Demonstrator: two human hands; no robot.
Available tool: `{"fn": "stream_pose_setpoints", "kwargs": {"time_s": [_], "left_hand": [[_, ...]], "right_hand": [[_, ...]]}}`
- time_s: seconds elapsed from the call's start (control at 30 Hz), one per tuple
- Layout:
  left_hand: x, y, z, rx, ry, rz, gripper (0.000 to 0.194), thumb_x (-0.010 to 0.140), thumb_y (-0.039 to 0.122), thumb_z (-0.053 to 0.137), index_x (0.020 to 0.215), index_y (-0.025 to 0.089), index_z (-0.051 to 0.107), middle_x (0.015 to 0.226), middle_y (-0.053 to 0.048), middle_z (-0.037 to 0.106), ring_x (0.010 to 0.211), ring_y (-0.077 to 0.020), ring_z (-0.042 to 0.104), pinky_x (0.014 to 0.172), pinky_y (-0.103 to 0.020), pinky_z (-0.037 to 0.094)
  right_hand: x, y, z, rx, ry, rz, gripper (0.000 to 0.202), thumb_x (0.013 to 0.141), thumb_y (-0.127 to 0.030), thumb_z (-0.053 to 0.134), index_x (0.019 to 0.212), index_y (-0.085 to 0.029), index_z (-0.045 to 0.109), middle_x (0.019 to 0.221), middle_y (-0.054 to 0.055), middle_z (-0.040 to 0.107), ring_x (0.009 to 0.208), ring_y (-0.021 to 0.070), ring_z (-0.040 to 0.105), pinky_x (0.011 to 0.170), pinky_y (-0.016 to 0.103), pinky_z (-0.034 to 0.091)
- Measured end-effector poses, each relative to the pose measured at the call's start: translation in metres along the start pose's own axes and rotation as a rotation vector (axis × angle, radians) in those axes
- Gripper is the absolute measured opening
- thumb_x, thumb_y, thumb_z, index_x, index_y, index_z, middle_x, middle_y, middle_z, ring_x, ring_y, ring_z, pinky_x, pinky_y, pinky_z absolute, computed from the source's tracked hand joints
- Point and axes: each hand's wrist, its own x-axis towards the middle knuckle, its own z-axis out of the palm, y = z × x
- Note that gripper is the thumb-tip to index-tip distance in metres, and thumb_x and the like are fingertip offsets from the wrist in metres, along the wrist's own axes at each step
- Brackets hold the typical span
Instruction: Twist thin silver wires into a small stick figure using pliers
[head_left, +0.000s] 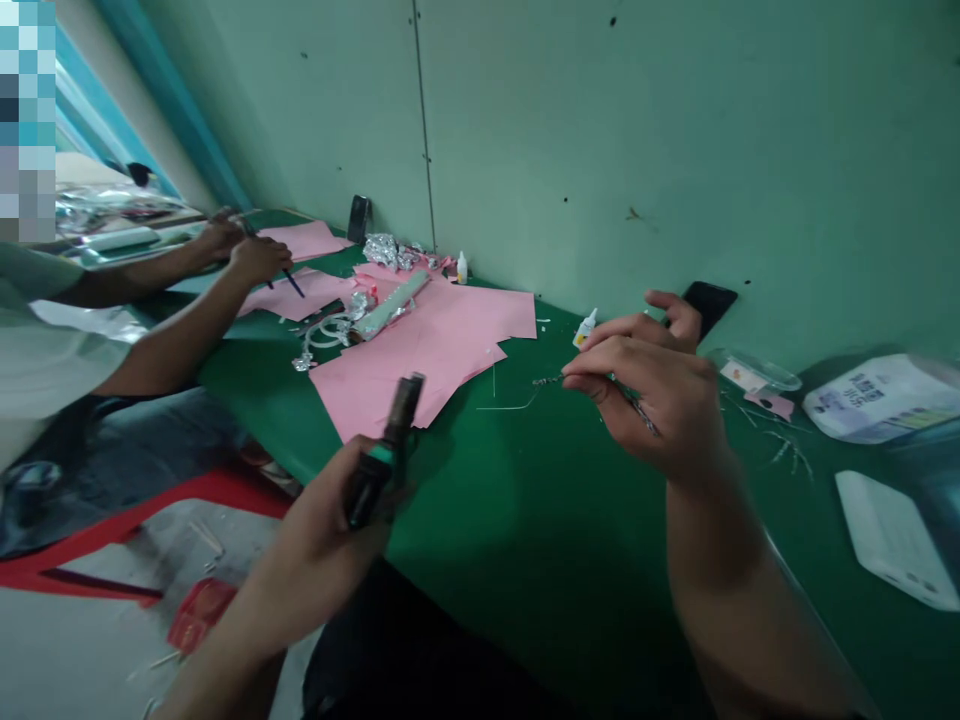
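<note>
My left hand (352,530) is wrapped round a dark torch lighter (394,420) with a green band, its metal nozzle pointing up and away over the table's near edge. Between the thumb and fingers of my right hand (645,385) is a thin twisted wire piece (549,380). Its beaded-looking end sticks out to the left, and another part shows below the palm. Fine pale wire ends reach left from it above the green table (517,500). The lighter and the wire are apart. Just behind my right fingers stands a small white glue bottle (584,328).
Pink sheets (450,335) carry foil pieces and a pale roll (394,303). A dark phone (709,305) leans on the wall; a white packet (877,398) and white device (896,540) lie right. At left, another person's hands (259,260) hold a dark tool.
</note>
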Motion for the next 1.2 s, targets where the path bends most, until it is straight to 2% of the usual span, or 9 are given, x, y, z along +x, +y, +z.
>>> {"fn": "stream_pose_setpoints", "kwargs": {"time_s": [0.07,0.17,0.23,0.37,0.57,0.77,1.07,1.2], "left_hand": [[-0.005,0.016,0.012,0.155,-0.053,0.076,0.029,0.070,0.007,0.053,0.093,0.024,0.051,0.089,0.000,0.060,0.084,-0.0194,0.061,0.077,-0.033,0.051],[-0.007,0.027,0.033,0.313,0.034,0.074,0.029,0.068,0.004,0.048,0.091,0.022,0.048,0.090,-0.002,0.061,0.078,-0.0188,0.059,0.065,-0.030,0.046],[-0.006,0.027,0.044,0.358,0.116,0.069,0.031,0.067,0.003,0.047,0.092,0.022,0.046,0.095,-0.004,0.063,0.076,-0.0188,0.059,0.062,-0.030,0.044],[-0.003,0.018,0.056,0.411,0.166,0.178,0.035,0.066,0.000,0.048,0.093,0.022,0.044,0.114,-0.010,0.061,0.089,-0.0222,0.061,0.071,-0.035,0.048],[0.001,0.012,0.062,0.445,0.230,0.288,0.036,0.069,-0.002,0.049,0.096,0.022,0.041,0.125,-0.015,0.056,0.114,-0.0296,0.057,0.084,-0.042,0.049],[0.001,0.012,0.063,0.445,0.194,0.315,0.039,0.070,-0.003,0.048,0.099,0.021,0.039,0.126,-0.018,0.053,0.120,-0.0321,0.053,0.089,-0.046,0.048],[0.003,0.016,0.064,0.367,0.133,0.242,0.046,0.070,-0.005,0.046,0.109,0.020,0.043,0.110,-0.012,0.057,0.107,-0.0281,0.058,0.079,-0.039,0.048],[0.001,0.016,0.065,0.272,0.082,0.182,0.044,0.071,-0.004,0.048,0.108,0.020,0.046,0.101,-0.007,0.058,0.093,-0.0224,0.059,0.072,-0.033,0.045]], "right_hand": [[0.001,-0.008,-0.002,-0.054,0.016,-0.036,0.009,0.090,-0.023,0.067,0.081,-0.024,0.065,0.070,-0.005,0.073,0.077,0.0183,0.071,0.109,0.052,0.031],[0.002,-0.019,-0.003,-0.125,0.047,-0.087,0.009,0.087,-0.021,0.070,0.080,-0.023,0.065,0.067,-0.005,0.071,0.072,0.0178,0.071,0.109,0.053,0.033],[0.002,-0.026,-0.003,-0.156,0.075,-0.107,0.010,0.085,-0.019,0.072,0.079,-0.022,0.064,0.066,-0.005,0.071,0.070,0.0173,0.070,0.109,0.054,0.034],[0.003,-0.034,-0.003,-0.189,0.119,-0.128,0.010,0.082,-0.017,0.074,0.079,-0.021,0.065,0.065,-0.004,0.071,0.066,0.0168,0.070,0.109,0.055,0.035],[0.003,-0.040,-0.004,-0.194,0.094,-0.122,0.011,0.087,-0.021,0.069,0.077,-0.025,0.065,0.064,-0.005,0.071,0.066,0.0185,0.070,0.109,0.055,0.034],[0.005,-0.046,-0.003,-0.177,0.080,-0.078,0.014,0.087,-0.021,0.068,0.074,-0.024,0.066,0.063,-0.004,0.070,0.066,0.0197,0.071,0.108,0.057,0.034],[0.003,-0.044,0.001,-0.197,0.080,-0.108,0.014,0.087,-0.020,0.069,0.074,-0.024,0.065,0.066,-0.003,0.071,0.067,0.0190,0.070,0.108,0.056,0.033],[0.001,-0.043,0.004,-0.216,0.099,-0.123,0.012,0.086,-0.017,0.069,0.078,-0.023,0.063,0.068,-0.004,0.072,0.069,0.0182,0.071,0.108,0.056,0.034]]}}
